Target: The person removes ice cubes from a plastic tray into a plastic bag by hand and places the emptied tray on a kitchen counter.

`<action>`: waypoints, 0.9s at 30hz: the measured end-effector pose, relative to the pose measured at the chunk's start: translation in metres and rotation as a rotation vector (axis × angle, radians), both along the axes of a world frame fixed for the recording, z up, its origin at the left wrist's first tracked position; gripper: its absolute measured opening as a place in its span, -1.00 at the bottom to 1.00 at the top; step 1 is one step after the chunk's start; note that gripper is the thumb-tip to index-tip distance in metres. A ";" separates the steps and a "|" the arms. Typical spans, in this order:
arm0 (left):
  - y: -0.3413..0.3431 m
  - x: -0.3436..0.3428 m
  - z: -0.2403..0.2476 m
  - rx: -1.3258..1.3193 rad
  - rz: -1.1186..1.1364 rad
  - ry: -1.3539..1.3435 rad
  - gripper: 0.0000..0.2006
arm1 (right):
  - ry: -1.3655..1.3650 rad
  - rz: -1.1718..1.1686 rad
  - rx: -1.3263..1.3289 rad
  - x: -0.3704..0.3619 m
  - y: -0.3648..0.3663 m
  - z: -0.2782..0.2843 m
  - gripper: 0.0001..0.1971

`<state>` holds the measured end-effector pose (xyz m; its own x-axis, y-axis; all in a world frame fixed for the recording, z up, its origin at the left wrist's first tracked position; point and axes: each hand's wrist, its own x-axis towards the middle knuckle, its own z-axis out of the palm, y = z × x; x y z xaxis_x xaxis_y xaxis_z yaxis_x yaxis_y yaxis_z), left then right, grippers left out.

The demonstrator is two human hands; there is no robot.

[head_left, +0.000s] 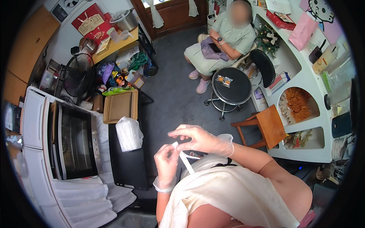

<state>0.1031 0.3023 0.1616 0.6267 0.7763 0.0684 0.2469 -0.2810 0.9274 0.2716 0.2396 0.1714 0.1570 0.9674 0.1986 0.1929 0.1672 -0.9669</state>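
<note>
Both my hands wear thin clear gloves and meet in front of my body at the lower middle. The fingertips of my left hand (pixel 167 161) are closed on the upper end of a narrow white strip (pixel 186 164), which hangs down toward my lap. Above it reaches my right hand (pixel 199 140), palm down, fingers stretched to the left and apart from the thumb. Its thumb lies over the strip close to the left fingertips. A second thin white piece sticks out to the right below the right hand. A cream apron or cloth (pixel 228 190) covers my front.
A white plastic bag (pixel 129 133) lies on a black table (pixel 127 167), beside a brown baking tray (pixel 121 106) and an oven (pixel 78 140). Ahead, a person (pixel 224 41) sits near a round black stool (pixel 232 91) holding small packets. A wooden stool (pixel 270 125) stands at right.
</note>
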 end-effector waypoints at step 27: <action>0.015 0.048 0.028 -0.220 -0.010 -0.204 -0.86 | 0.296 -0.121 -0.092 0.040 0.019 0.031 -0.71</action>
<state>0.1511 0.3170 0.1901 0.6253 0.7800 0.0242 0.0477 -0.0691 0.9965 0.3114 0.2587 0.2022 0.3098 0.9500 0.0394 -0.0856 0.0692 -0.9939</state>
